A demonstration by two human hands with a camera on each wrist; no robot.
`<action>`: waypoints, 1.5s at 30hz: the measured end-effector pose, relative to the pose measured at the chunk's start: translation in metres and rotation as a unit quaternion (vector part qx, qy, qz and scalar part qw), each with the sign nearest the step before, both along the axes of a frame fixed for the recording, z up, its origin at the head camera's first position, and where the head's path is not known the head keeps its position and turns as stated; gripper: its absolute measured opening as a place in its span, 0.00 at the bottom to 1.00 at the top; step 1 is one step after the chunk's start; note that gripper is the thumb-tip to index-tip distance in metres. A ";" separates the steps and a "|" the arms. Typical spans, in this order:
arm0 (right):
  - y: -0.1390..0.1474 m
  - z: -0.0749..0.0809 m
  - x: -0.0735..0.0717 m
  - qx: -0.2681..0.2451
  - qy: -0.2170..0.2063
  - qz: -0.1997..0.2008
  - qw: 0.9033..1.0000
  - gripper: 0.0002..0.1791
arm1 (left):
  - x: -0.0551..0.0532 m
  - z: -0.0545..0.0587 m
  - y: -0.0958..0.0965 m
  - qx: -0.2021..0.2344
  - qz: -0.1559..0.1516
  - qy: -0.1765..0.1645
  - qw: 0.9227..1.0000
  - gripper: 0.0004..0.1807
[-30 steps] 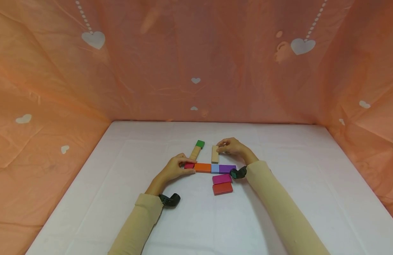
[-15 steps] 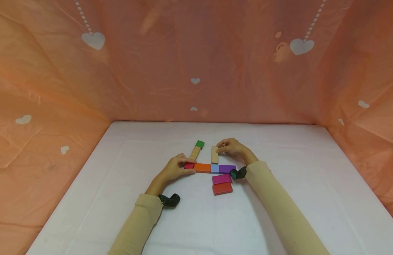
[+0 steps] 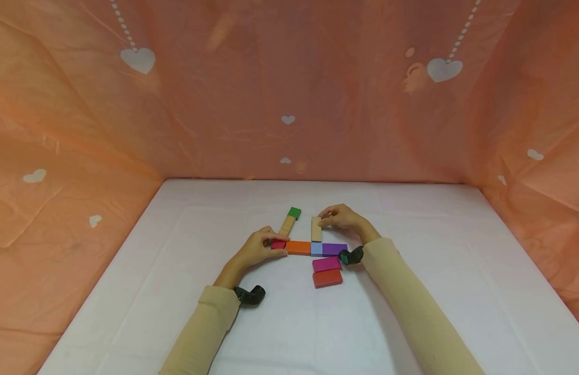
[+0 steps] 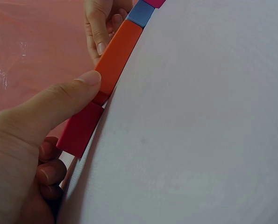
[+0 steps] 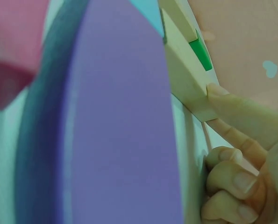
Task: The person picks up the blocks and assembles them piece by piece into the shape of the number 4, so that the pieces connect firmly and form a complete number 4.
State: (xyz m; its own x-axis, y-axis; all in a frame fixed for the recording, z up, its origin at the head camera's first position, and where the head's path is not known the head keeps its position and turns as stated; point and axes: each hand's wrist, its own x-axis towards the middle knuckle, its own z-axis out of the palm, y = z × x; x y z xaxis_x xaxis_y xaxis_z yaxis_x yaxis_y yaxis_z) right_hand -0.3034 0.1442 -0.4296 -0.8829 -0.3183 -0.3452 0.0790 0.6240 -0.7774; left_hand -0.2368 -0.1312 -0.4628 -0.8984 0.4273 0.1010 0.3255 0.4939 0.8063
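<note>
While pinching plain block [image 3: 316, 230] with right fingers [image 5: 241, 140], red block [image 4: 81, 130] with left fingers [image 4: 52, 171]: risked skewing blue block [image 3: 316, 249] by overpushing.

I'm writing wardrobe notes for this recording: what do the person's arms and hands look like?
The left sleeve and right sleeve are long, plain and beige, ending near the wrists. A small, dark, curved device shows at the left wrist and another at the right wrist. The left hand and right hand wear no gloves. No cables are visible.
</note>
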 end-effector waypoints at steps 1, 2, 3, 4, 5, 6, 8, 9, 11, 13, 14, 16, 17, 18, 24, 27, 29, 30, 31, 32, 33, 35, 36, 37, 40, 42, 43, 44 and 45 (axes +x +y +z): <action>0.000 0.000 0.000 0.000 0.000 0.000 1.000 0.21 | 0.000 0.000 0.000 -0.001 0.001 -0.001 1.000 0.18; 0.000 0.000 0.000 0.000 0.000 0.000 1.000 0.21 | 0.000 -0.001 0.000 -0.002 0.001 -0.001 1.000 0.18; 0.000 0.000 0.000 -0.001 -0.001 0.000 1.000 0.21 | 0.000 -0.001 0.000 -0.003 0.002 -0.002 1.000 0.18; 0.000 0.000 0.000 -0.002 -0.001 0.000 1.000 0.21 | 0.000 -0.001 0.000 -0.003 0.002 -0.002 1.000 0.18; 0.000 0.000 0.000 -0.003 -0.001 -0.001 1.000 0.21 | 0.000 0.000 0.001 -0.003 0.002 -0.003 1.000 0.18; 0.000 0.000 0.000 -0.005 -0.002 -0.002 1.000 0.21 | 0.000 0.000 0.001 -0.003 0.003 -0.003 1.000 0.19; 0.000 0.000 0.001 -0.007 -0.004 -0.003 1.000 0.21 | 0.000 0.000 0.001 -0.004 0.003 -0.004 1.000 0.19; 0.000 0.000 0.001 -0.007 -0.003 -0.002 1.000 0.21 | 0.000 0.000 0.001 -0.003 0.003 -0.005 1.000 0.19; 0.000 0.000 0.001 -0.006 -0.002 -0.001 1.000 0.21 | 0.000 0.000 0.001 -0.004 0.003 -0.006 1.000 0.19; 0.000 0.000 0.001 -0.004 -0.001 0.001 1.000 0.21 | 0.000 0.001 0.001 -0.004 0.003 -0.008 1.000 0.19; 0.000 0.000 0.001 -0.004 -0.001 0.002 1.000 0.21 | 0.000 0.001 0.001 -0.004 0.003 -0.009 1.000 0.19; 0.000 0.000 0.002 -0.005 -0.002 0.002 1.000 0.21 | 0.001 0.001 0.001 -0.003 0.003 -0.010 1.000 0.19; 0.000 0.000 0.002 -0.005 -0.003 0.002 1.000 0.21 | 0.001 0.001 0.001 -0.003 0.002 -0.011 1.000 0.19; 0.000 0.000 0.002 -0.006 -0.005 0.001 1.000 0.21 | 0.001 0.001 0.001 -0.003 0.002 -0.010 1.000 0.19; 0.000 0.000 0.001 -0.003 -0.001 0.004 1.000 0.21 | 0.001 0.001 0.000 -0.006 0.001 -0.001 1.000 0.19; 0.001 0.000 0.001 -0.002 0.005 0.009 1.000 0.20 | 0.000 0.001 0.000 -0.004 0.001 0.003 1.000 0.19; 0.001 0.001 0.002 -0.002 0.009 0.011 1.000 0.20 | 0.000 0.001 0.000 -0.003 0.001 0.004 1.000 0.19; 0.001 0.001 0.002 -0.003 0.011 0.014 1.000 0.20 | 0.000 0.001 0.000 -0.003 0.001 0.003 1.000 0.19; 0.001 0.001 0.002 -0.004 0.012 0.015 1.000 0.20 | 0.000 0.001 0.000 -0.003 0.001 0.004 1.000 0.19; 0.001 0.001 0.002 -0.004 0.013 0.017 1.000 0.20 | 0.000 0.001 0.000 -0.003 0.001 0.004 1.000 0.19; 0.001 0.001 0.002 -0.005 0.012 0.017 1.000 0.20 | 0.000 0.000 0.000 -0.003 0.001 0.004 1.000 0.19; 0.001 0.001 0.001 -0.004 0.006 0.015 1.000 0.20 | 0.000 0.000 0.000 -0.005 0.002 0.004 1.000 0.19; 0.001 0.001 0.001 -0.004 0.004 0.013 1.000 0.20 | 0.000 0.000 0.000 -0.006 0.002 0.004 1.000 0.19; 0.000 0.000 0.001 -0.004 0.002 0.013 1.000 0.20 | 0.000 0.000 0.000 -0.006 0.001 0.004 1.000 0.19; 0.001 0.001 0.001 -0.005 0.003 0.014 1.000 0.20 | 0.000 0.001 0.000 -0.007 0.001 -0.001 1.000 0.19; 0.001 0.001 0.001 -0.005 0.011 0.018 1.000 0.20 | 0.000 0.001 0.000 -0.007 0.001 -0.003 1.000 0.19; 0.001 0.001 0.001 -0.004 0.016 0.020 1.000 0.20 | 0.001 0.001 0.000 -0.007 0.001 -0.003 1.000 0.19; 0.001 0.001 0.001 -0.002 0.021 0.022 1.000 0.20 | 0.000 0.001 0.000 -0.007 0.001 -0.003 1.000 0.19; 0.001 0.001 0.000 -0.001 0.026 0.025 0.999 0.20 | 0.000 0.001 0.000 -0.007 0.001 -0.003 1.000 0.19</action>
State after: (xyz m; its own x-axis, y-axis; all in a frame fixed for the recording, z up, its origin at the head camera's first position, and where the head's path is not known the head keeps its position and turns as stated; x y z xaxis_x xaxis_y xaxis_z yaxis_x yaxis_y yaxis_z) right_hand -0.3029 0.1455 -0.4282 -0.8828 -0.3626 -0.2986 0.0075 0.6248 -0.7807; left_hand -0.2366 -0.1309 -0.4618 -0.8995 0.4275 0.0897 0.3201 0.5054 0.8013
